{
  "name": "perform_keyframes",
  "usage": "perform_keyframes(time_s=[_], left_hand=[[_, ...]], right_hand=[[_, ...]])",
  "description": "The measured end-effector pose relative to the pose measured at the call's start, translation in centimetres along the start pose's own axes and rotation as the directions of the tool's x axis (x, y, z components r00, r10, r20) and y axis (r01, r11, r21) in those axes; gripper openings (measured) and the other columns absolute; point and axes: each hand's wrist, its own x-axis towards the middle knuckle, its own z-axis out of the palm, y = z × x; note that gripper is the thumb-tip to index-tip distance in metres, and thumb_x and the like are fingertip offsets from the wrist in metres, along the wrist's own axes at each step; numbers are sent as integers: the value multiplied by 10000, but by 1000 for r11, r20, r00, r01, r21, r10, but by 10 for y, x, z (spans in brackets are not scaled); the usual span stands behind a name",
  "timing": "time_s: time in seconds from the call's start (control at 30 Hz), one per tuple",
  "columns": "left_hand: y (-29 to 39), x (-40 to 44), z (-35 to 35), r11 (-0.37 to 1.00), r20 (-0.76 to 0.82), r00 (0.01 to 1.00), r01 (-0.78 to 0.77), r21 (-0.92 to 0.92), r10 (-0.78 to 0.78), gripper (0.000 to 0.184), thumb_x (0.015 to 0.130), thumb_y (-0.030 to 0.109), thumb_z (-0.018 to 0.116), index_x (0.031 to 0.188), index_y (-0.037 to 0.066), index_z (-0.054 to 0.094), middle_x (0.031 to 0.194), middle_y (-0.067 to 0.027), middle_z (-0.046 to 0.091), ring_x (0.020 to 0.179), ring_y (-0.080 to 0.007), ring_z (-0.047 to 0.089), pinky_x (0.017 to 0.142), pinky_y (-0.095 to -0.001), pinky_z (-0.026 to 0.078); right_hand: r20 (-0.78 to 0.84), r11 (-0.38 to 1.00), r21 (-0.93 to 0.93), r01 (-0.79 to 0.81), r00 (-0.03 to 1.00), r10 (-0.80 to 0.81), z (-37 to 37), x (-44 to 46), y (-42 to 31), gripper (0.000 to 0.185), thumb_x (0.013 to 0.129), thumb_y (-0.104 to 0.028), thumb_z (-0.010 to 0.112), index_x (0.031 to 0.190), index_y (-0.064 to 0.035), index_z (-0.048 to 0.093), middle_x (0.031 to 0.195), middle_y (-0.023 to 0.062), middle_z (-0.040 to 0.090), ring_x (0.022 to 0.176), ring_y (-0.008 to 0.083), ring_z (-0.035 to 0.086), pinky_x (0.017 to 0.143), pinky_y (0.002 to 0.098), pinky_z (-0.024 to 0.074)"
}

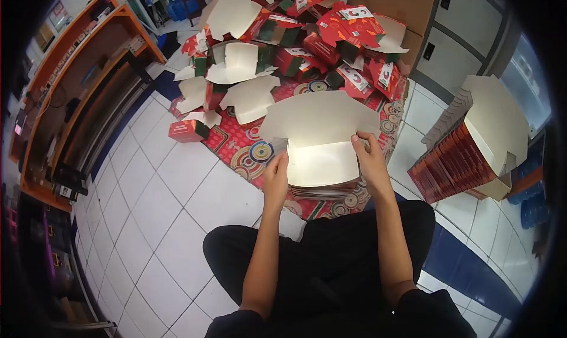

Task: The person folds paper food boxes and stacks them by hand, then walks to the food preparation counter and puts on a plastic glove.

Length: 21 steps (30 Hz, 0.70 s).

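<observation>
In front of my crossed legs, an opened cardboard box shows its pale inside, its wide flap spread away from me. Its left side is pinched by my left hand, thumb on top near a small side flap. On the opposite side my right hand grips the box edge, thumb up and fingers curled behind. Below the box lies a stack of flat cardboard sheets, mostly covered by it.
Beyond is a heap of red and green printed boxes on a red patterned mat. At right stands a tall stack of nested red boxes. Grey cabinets and a brown carton are behind, an orange shelf at left.
</observation>
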Motion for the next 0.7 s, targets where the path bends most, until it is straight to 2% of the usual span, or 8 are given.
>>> perform_keyframes(time_s=[0.1,0.13,0.2,0.3,0.4,0.53,0.63,0.7], left_hand=[[-9,-4,4,999,22,1000,-4,-37,5,428,1022,250,633,1303,-72,641,1171,-138,652,1119,-196,622,957,-297,487],[1,-11,7,996,24,997,-75,53,74,412,1013,226,646,1300,-69,644,1158,-127,639,1112,-193,622,942,-294,495],[14,-21,12,968,30,983,-183,172,180,377,998,160,660,1306,-58,649,1182,-125,638,1100,-182,625,904,-288,513],[18,-26,16,968,-13,981,-188,167,193,376,1005,155,645,1322,-45,647,1226,-139,644,1092,-181,628,901,-290,513],[16,-26,15,967,-16,978,-203,153,208,370,1008,151,638,1327,-35,649,1241,-148,652,1083,-184,634,914,-292,504],[13,-27,15,962,-37,975,-212,170,221,372,1005,154,643,1324,-38,650,1227,-146,656,1081,-193,636,931,-295,494],[16,-28,17,967,-36,976,-209,148,216,372,1001,159,648,1311,-46,655,1218,-145,654,1076,-199,641,925,-294,496],[13,-28,18,971,-51,977,-200,128,207,371,999,164,652,1301,-50,658,1208,-141,654,1049,-193,646,909,-294,501]], right_hand=[[-39,1000,-12,-5,999,4,-6,-6,0,433,1014,-322,657,1306,-3,621,940,142,703,800,153,658,741,289,511],[-54,999,-31,-13,999,11,-7,-8,0,433,1014,-322,657,1306,-3,621,940,142,703,800,153,658,741,289,511],[-71,996,36,-83,994,85,-8,-12,1,415,1024,-305,652,1274,26,650,1029,81,683,892,112,618,807,243,483],[-18,983,125,-137,990,141,-18,-11,10,412,1029,-291,641,1301,19,632,1096,69,668,963,110,600,843,239,473],[-1,976,97,-194,981,195,-21,-13,6,434,1038,-302,622,1328,21,612,1163,59,651,1030,118,582,886,256,467],[51,980,85,-182,983,178,-25,-14,10,432,1052,-306,590,1344,13,600,1210,61,629,1074,129,569,917,276,464],[40,990,-35,-134,990,136,-25,-14,11,412,1049,-279,541,1325,18,612,1203,110,653,1095,180,599,952,305,465],[39,924,-381,31,999,-17,-25,-13,7,443,1019,-270,493,1311,43,607,1231,215,666,1160,298,628,1005,355,458]])
